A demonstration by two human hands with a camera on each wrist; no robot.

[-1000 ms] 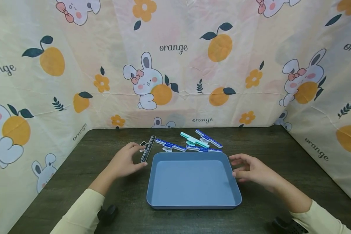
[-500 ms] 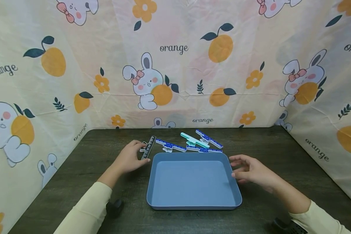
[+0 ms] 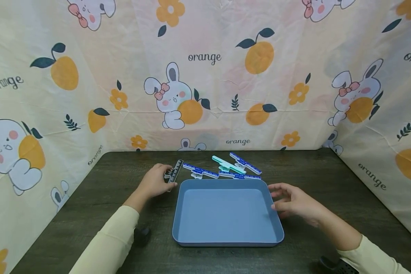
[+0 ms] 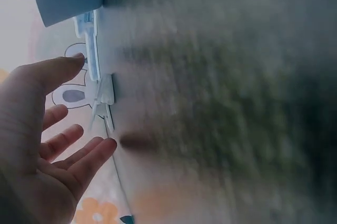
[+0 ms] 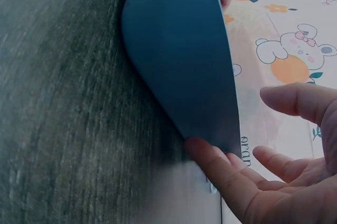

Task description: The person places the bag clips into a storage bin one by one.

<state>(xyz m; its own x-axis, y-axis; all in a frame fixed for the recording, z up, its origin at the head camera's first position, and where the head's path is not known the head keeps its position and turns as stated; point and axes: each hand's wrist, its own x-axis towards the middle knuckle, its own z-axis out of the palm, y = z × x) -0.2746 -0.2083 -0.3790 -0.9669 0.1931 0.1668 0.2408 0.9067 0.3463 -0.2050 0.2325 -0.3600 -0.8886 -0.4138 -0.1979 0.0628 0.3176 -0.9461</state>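
Note:
A black clip with ruler markings [image 3: 176, 170] lies left of the tray's far corner. My left hand [image 3: 155, 180] reaches around it, fingers at its far side and thumb by its near end. In the left wrist view, the thumb and fingers of the left hand [image 4: 45, 124] are spread apart, with pale clips beyond them. My right hand [image 3: 296, 201] is at the right side of a blue rectangular tray [image 3: 228, 243], fingers loosely bent. In the right wrist view, a fingertip of the right hand [image 5: 274, 182] touches the tray's outer wall [image 5: 179, 50].
Behind the tray lie a teal clip [image 3: 228, 164] and three blue ruler clips: one at left [image 3: 200, 170], one at right [image 3: 245, 163] and one along the rim [image 3: 239, 175]. A printed cloth [image 3: 222, 83] encloses the dark table [image 3: 315, 171] at back and sides.
My left hand has moved to the right and closer around the black clip, its thumb nearer the tray. The right hand stays at the tray's side.

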